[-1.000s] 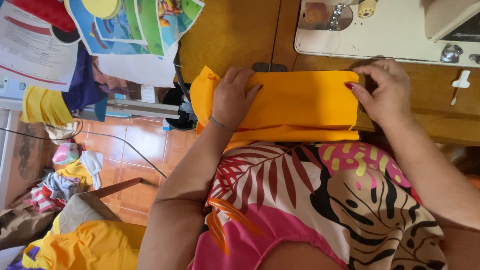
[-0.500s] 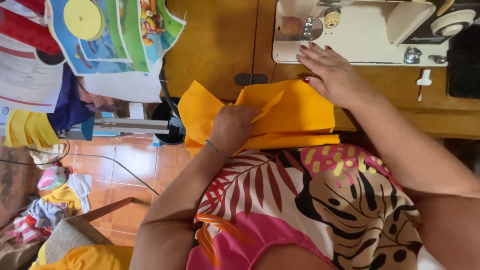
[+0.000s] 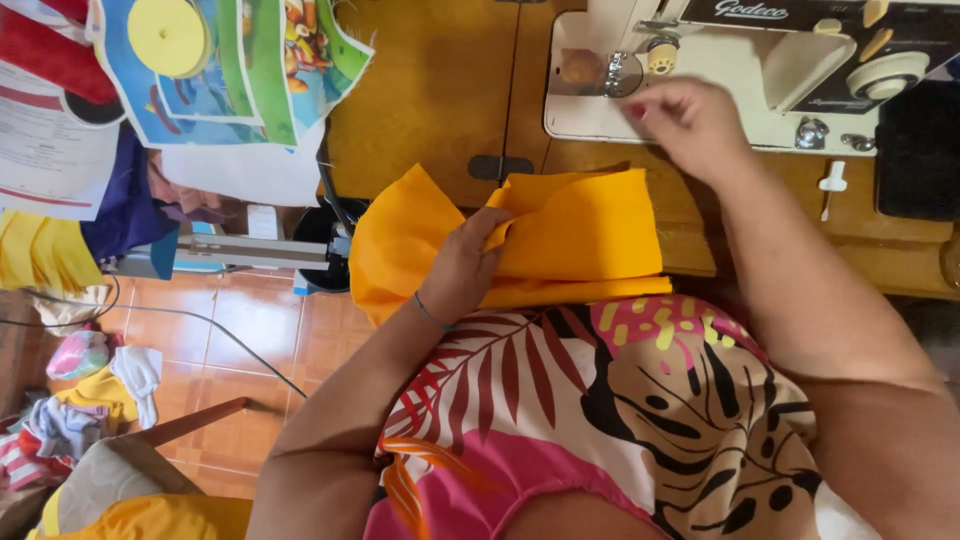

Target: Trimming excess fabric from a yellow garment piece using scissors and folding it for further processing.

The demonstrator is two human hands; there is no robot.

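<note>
While left hand [image 3: 462, 262] fingers grasp orange fabric [image 3: 580, 235] edge, right hand [image 3: 690, 125] pinched, apart.

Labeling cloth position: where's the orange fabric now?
Head view, centre: the orange fabric lies folded at the wooden table edge, under the left hand, below the sewing machine.

A wooden sewing table [image 3: 440, 90] stands over an orange tiled floor [image 3: 240, 350] strewn with clothes [image 3: 90, 390] and cables [image 3: 200, 320].
</note>
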